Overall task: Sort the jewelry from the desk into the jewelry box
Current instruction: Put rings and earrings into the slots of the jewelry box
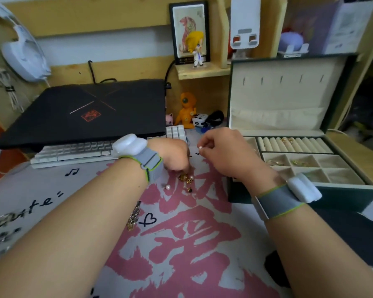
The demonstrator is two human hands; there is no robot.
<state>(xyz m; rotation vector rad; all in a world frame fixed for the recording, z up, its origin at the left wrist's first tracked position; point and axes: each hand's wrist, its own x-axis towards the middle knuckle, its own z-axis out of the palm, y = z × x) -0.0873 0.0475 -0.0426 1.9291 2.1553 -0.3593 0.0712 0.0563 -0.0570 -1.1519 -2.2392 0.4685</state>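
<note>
A small heap of gold and pearl earrings (186, 179) lies on the pink-and-white desk mat. My left hand (173, 155) reaches down into the heap with curled fingers; what it grasps is hidden under the hand. My right hand (222, 151) hovers to the right of it and pinches a small pearl earring (200, 147) at its fingertips. The open green jewelry box (299, 188) stands at the right, with cream ring rolls and compartments (306, 163) holding a few gold pieces. Silver jewelry (135, 216) lies lower on the mat, partly hidden by my left forearm.
A closed black laptop (88, 112) rests over a white keyboard (73, 151) at the back left. Small figurines (186, 110) stand behind my hands. More blurred silver pieces (2, 231) lie at the mat's left edge. White headphones (24, 52) hang on the wall.
</note>
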